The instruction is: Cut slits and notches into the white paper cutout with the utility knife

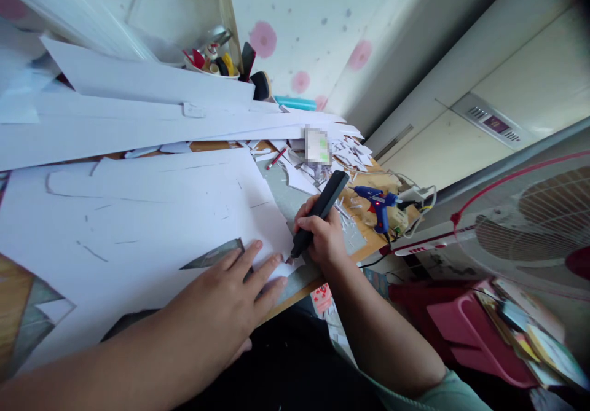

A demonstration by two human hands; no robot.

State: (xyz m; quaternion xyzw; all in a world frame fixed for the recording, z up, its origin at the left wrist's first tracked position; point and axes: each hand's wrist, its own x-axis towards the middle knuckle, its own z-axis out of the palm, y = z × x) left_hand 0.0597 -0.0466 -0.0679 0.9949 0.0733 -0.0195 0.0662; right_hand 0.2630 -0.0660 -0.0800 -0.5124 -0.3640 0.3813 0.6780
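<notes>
My right hand (325,231) is wrapped round a thick black utility knife (321,208). The knife slants down, and its tip is at the right edge of a large white sheet (152,214) of card or board. My left hand (244,285) lies flat on that sheet with fingers spread, the fingertips close to the knife's tip. Pencil lines mark the sheet, and a triangular cut-out (212,255) shows the grey cutting mat (276,180) beneath. Another dark opening is partly hidden by my left forearm.
A blue glue gun (375,202) with a lit red light stands on the table's right, beside cables. White scraps (350,153) and a red pencil (276,158) lie beyond the sheet. Long white strips (138,116) line the back. A fan (544,227) and pink bin (479,337) stand right.
</notes>
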